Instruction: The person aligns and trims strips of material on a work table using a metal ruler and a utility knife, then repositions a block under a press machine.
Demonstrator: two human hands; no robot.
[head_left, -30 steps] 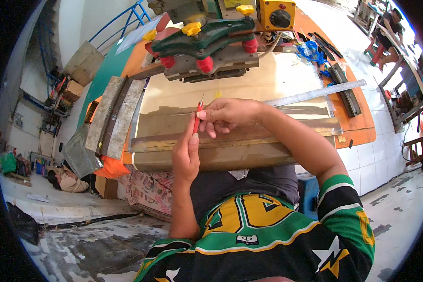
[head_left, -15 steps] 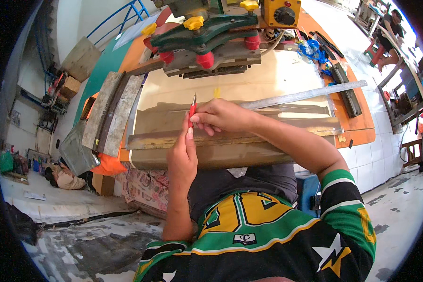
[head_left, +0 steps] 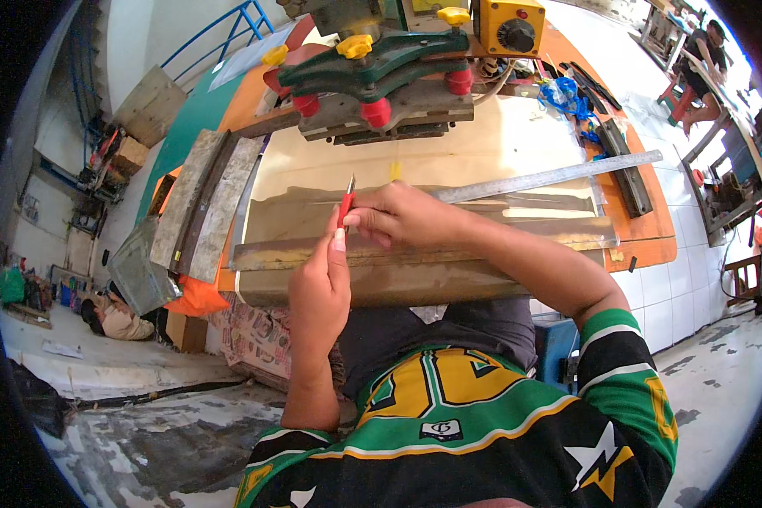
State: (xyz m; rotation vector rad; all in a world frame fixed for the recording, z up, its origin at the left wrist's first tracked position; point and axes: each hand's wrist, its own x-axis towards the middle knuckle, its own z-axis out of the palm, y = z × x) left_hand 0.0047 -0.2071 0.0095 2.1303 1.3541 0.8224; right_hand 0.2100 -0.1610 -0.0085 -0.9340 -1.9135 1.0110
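Upright between my hands is a red-handled craft knife [head_left: 345, 206], its pointed metal blade aimed away from me. My left hand [head_left: 320, 284] closes on the lower handle, thumb along it. From the right, the fingers of my right hand [head_left: 398, 213] pinch the same handle just below the blade. Both hands are over a brownish see-through sheet [head_left: 381, 284] that hangs over the table's near edge. A long steel ruler [head_left: 559, 175] lies slantwise on the sheet, its left end close to my right wrist. Beyond the hands a small yellow mark [head_left: 395, 170] shows on the cream work surface.
A green press head [head_left: 372, 68] with red feet stands over the far middle, beside a yellow control box [head_left: 508, 27]. Metal bars [head_left: 207, 203] lie at the left; a dark bar [head_left: 624, 169] and blue plastic [head_left: 565, 96] at the right. Two people sit farther off.
The knife has turned slightly, so its blade looks broader. My left hand has shifted a little to the left, still on the handle.
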